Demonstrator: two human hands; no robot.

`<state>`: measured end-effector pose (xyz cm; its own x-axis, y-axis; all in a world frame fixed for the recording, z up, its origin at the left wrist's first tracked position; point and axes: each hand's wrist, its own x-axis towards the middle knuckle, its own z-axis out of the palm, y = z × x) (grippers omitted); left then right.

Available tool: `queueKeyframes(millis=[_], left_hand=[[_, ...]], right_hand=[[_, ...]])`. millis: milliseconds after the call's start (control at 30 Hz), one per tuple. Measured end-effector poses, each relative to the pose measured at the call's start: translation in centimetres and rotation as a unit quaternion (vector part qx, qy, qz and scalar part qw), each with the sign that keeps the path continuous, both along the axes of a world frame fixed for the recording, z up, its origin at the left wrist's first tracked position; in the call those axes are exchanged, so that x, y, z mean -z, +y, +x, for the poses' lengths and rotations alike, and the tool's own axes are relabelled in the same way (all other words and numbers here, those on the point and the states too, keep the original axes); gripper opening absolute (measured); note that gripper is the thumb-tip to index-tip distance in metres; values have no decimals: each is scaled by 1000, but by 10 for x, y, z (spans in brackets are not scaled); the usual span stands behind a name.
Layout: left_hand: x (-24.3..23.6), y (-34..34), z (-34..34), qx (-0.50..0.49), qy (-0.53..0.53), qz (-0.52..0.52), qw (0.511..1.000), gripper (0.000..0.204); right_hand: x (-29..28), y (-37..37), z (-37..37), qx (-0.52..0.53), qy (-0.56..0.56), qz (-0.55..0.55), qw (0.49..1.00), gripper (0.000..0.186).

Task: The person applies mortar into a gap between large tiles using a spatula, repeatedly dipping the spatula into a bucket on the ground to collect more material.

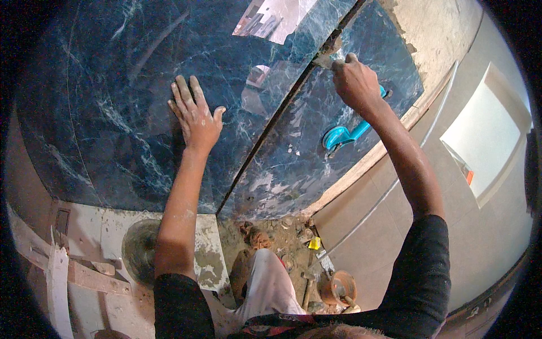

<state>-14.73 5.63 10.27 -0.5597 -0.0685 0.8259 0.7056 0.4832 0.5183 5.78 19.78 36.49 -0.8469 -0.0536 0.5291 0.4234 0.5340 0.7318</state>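
Observation:
My left hand (195,116) lies flat with fingers spread on a large glossy dark blue marble-patterned tile (113,113) fixed to the wall. My right hand (354,82) is closed on a small scraper tool (327,58) whose blade sits at the dark joint (271,121) between that tile and a second blue tile (305,164) to the right. A turquoise suction-cup lifter (345,134) sticks to the right tile, just below my right wrist.
Bare rough plaster (437,28) shows beyond the right tile. Grey wall tiles (384,226) lie to the right with a white recess (480,135). Below are rubble, a mortar-stained slab (209,260), a clay-coloured pot (337,287) and wooden boards (59,277).

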Motion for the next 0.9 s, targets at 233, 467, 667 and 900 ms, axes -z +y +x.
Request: queueKeyframes(millis=[233, 467, 667, 900], left_hand=[[0, -1, 0, -4, 5, -2, 1000, 105], [2, -2, -2, 1, 8, 2, 1000, 106], [0, -2, 0, 19, 6, 9, 1000, 105], [-1, -3, 1, 16, -2, 18, 1000, 104]], right_hand=[[-2, -5, -21, 49, -20, -6, 999, 15], [-7, -26, -26, 75, -46, 13, 996, 14], [-12, -32, -16, 94, -22, -5, 995, 13], [-18, -26, 37, -15, 111, -78, 991, 18]])
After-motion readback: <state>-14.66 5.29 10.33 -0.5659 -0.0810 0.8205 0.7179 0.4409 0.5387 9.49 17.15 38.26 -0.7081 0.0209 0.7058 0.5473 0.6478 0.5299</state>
